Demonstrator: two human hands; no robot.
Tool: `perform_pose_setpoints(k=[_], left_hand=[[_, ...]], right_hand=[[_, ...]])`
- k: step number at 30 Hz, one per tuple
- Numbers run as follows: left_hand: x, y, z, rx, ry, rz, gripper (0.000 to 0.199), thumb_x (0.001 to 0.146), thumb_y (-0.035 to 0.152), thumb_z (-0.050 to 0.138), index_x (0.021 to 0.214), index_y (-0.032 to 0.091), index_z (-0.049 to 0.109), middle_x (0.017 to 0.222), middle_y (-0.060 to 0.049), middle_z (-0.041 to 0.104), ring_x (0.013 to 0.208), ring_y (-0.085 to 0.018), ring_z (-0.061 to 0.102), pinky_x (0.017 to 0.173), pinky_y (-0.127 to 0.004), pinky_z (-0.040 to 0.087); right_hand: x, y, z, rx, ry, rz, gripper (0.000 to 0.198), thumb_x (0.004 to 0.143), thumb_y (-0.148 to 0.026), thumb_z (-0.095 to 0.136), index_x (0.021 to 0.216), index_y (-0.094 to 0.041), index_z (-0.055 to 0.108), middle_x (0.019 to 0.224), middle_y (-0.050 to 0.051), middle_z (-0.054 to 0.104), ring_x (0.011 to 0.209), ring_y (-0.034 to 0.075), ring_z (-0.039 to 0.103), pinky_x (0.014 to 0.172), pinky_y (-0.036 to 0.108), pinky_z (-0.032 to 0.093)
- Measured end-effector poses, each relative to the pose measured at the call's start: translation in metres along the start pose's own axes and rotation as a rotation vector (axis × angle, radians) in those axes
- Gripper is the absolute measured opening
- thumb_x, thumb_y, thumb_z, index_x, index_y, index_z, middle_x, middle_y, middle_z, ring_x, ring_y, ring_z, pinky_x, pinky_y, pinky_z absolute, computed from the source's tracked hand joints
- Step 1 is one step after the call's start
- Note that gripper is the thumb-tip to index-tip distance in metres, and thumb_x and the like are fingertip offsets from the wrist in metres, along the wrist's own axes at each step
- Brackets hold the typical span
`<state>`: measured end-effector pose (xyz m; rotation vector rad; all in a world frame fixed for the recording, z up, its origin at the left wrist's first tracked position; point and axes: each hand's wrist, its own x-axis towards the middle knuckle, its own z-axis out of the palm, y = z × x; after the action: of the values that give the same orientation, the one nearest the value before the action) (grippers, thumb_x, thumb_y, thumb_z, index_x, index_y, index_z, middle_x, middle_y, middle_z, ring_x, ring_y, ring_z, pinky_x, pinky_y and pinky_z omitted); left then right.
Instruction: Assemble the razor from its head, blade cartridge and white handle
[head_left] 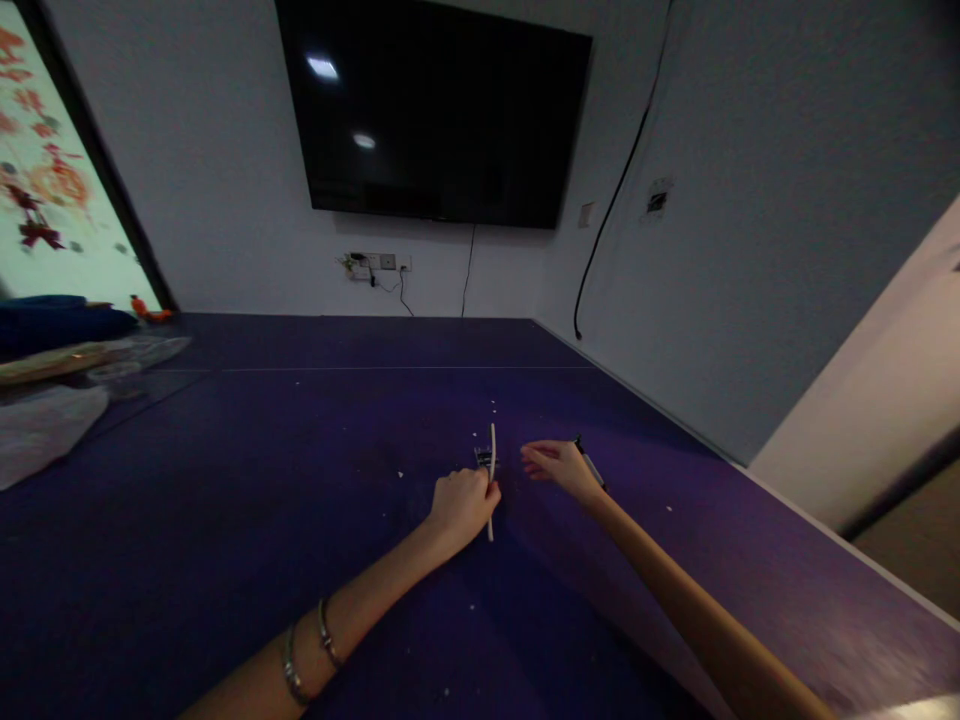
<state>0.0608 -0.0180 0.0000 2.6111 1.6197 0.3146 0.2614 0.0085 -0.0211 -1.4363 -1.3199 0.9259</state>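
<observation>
My left hand [463, 510] is closed around a thin, whitish, slightly bent strip [493, 440], which stands out above and below the fingers. Just beyond the knuckles is a small dark piece with pale markings [482, 457]; it is too small to name, and I cannot tell whether the hand touches it. To the right, my right hand [559, 466] has its fingers stretched toward the strip, apart from it, with nothing visible in them. A black and grey marker-like stick [592, 468] lies right behind that wrist, partly hidden by it.
Small white scraps [400, 474] dot the dark purple table [262, 520]. At the far left are clear plastic wrapping [52, 425], dark blue folded cloth [64, 322] and a small orange object [148, 310]. A black cable [615, 190] hangs down the right wall.
</observation>
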Motion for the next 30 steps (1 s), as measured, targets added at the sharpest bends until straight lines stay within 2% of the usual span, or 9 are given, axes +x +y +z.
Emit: perform_pose_setpoints(k=[2, 5, 11, 16, 19, 21, 23, 26, 30], left_hand=[[-0.002, 0.009, -0.003, 0.012, 0.007, 0.026, 0.032, 0.088, 0.032, 0.036, 0.095, 0.016, 0.063, 0.086, -0.011, 0.069, 0.081, -0.026, 0.066, 0.07, -0.038, 0.049], [-0.005, 0.017, -0.005, 0.021, 0.01, 0.046, 0.031, 0.088, 0.031, 0.037, 0.098, 0.015, 0.062, 0.087, -0.013, 0.069, 0.082, -0.028, 0.066, 0.069, -0.039, 0.05], [-0.005, 0.023, -0.003, -0.045, 0.009, 0.073, 0.034, 0.09, 0.039, 0.034, 0.098, 0.017, 0.059, 0.089, -0.011, 0.068, 0.083, -0.026, 0.065, 0.072, -0.039, 0.048], [0.014, 0.005, 0.012, -0.19, 0.076, 0.158, 0.031, 0.089, 0.043, 0.037, 0.091, 0.019, 0.056, 0.096, -0.006, 0.063, 0.092, -0.021, 0.059, 0.077, -0.033, 0.047], [0.032, -0.016, 0.022, -0.206, 0.128, 0.152, 0.024, 0.085, 0.034, 0.047, 0.1, 0.017, 0.054, 0.109, -0.008, 0.056, 0.107, -0.02, 0.051, 0.09, -0.032, 0.042], [0.043, -0.03, 0.027, -0.197, 0.157, 0.155, 0.031, 0.082, 0.031, 0.05, 0.109, 0.015, 0.051, 0.116, -0.01, 0.052, 0.112, -0.021, 0.047, 0.097, -0.034, 0.036], [0.053, -0.042, 0.033, -0.188, 0.154, 0.179, 0.045, 0.08, 0.033, 0.053, 0.119, 0.014, 0.045, 0.125, -0.012, 0.048, 0.119, -0.023, 0.042, 0.101, -0.036, 0.033], [0.065, -0.051, 0.041, -0.175, 0.097, 0.198, 0.06, 0.076, 0.037, 0.056, 0.127, 0.01, 0.039, 0.132, -0.016, 0.043, 0.125, -0.026, 0.036, 0.104, -0.036, 0.029], [0.073, -0.053, 0.045, -0.171, 0.037, 0.199, 0.063, 0.076, 0.036, 0.055, 0.13, 0.01, 0.036, 0.134, -0.016, 0.044, 0.126, -0.026, 0.037, 0.104, -0.037, 0.029]], right_hand=[[-0.009, -0.01, 0.021, 0.212, -0.073, 0.08, 0.023, 0.069, -0.032, 0.069, 0.085, -0.015, 0.066, 0.073, 0.005, 0.068, 0.057, 0.013, 0.063, 0.054, 0.025, 0.053], [-0.018, -0.019, 0.037, 0.323, -0.106, 0.126, 0.025, 0.065, -0.028, 0.072, 0.085, -0.016, 0.064, 0.069, 0.002, 0.067, 0.055, 0.012, 0.063, 0.054, 0.025, 0.054], [-0.019, -0.022, 0.032, 0.311, -0.066, 0.108, 0.02, 0.061, -0.025, 0.073, 0.076, -0.015, 0.065, 0.06, 0.0, 0.065, 0.05, 0.013, 0.06, 0.046, 0.023, 0.05], [0.0, -0.016, -0.024, 0.098, 0.087, 0.052, 0.02, 0.064, -0.031, 0.067, 0.071, -0.012, 0.069, 0.061, 0.005, 0.067, 0.05, 0.013, 0.06, 0.048, 0.023, 0.048], [0.015, -0.003, -0.077, -0.267, 0.209, -0.017, 0.027, 0.067, -0.035, 0.062, 0.076, -0.012, 0.073, 0.058, 0.004, 0.066, 0.051, 0.015, 0.059, 0.045, 0.021, 0.041], [0.023, 0.01, -0.109, -0.508, 0.337, -0.033, 0.028, 0.068, -0.033, 0.06, 0.078, -0.011, 0.074, 0.06, 0.005, 0.067, 0.057, 0.017, 0.061, 0.049, 0.021, 0.04], [0.028, 0.025, -0.131, -0.661, 0.365, 0.001, 0.027, 0.068, -0.031, 0.059, 0.078, -0.011, 0.075, 0.063, 0.006, 0.069, 0.063, 0.02, 0.063, 0.05, 0.021, 0.039], [0.032, 0.047, -0.145, -0.798, 0.295, 0.069, 0.023, 0.068, -0.027, 0.058, 0.071, -0.012, 0.075, 0.062, 0.005, 0.068, 0.064, 0.019, 0.063, 0.049, 0.02, 0.036], [0.034, 0.065, -0.144, -0.845, 0.267, 0.099, 0.02, 0.065, -0.027, 0.06, 0.061, -0.011, 0.072, 0.052, 0.004, 0.063, 0.056, 0.018, 0.061, 0.044, 0.02, 0.032]])
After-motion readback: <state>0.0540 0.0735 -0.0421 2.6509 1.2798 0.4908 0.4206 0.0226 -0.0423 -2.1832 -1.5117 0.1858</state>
